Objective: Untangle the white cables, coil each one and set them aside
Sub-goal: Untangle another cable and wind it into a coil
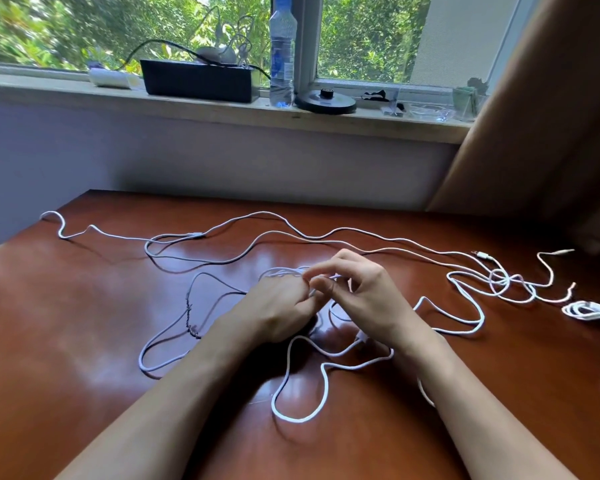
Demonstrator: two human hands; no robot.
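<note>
You held both hands, left hand and right hand, pinched on one strand of the white cables, apparently to tease apart the tangle between them, with slack sprawled around them on the surface.

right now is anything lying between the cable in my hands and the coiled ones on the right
Yes: between the cable pinched in your left hand and right hand and the coiled cable, tangled loops lie across the table.

Glossy brown table below a sunlit window and sill.
</note>
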